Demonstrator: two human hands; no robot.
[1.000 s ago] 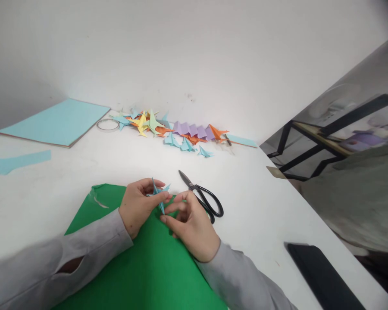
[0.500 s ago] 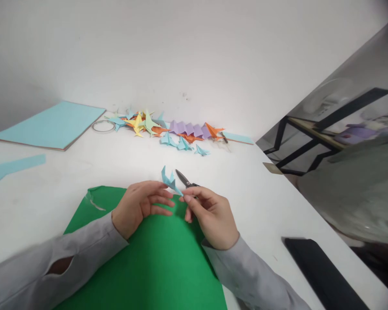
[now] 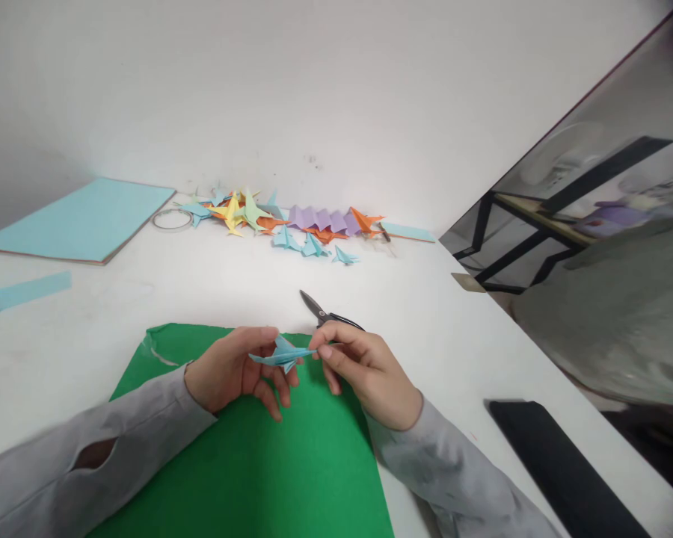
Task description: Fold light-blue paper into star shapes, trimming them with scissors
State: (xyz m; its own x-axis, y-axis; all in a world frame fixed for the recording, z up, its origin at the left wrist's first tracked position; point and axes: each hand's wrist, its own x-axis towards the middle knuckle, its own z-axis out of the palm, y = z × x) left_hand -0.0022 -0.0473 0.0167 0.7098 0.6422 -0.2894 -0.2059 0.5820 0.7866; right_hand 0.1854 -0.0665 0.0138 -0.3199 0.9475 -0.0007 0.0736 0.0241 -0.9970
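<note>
Between my hands, above the green mat, is a small light-blue folded paper plane. My right hand pinches its narrow right end between thumb and forefinger. On the other side, my left hand is half curled around the plane with its fingers apart. Whether the left fingers touch the paper is hard to tell. Black scissors lie on the white table just beyond my right hand, which partly hides their handles.
Several folded paper shapes and a purple pleated paper lie along the wall. Blue sheets, a wire ring and a blue strip are at left. A black flat object lies at right.
The paper plane has swung down and turned, from tilted upright to nearly level. My left hand's fingers have spread lower beneath it. My right hand keeps its pinch.
</note>
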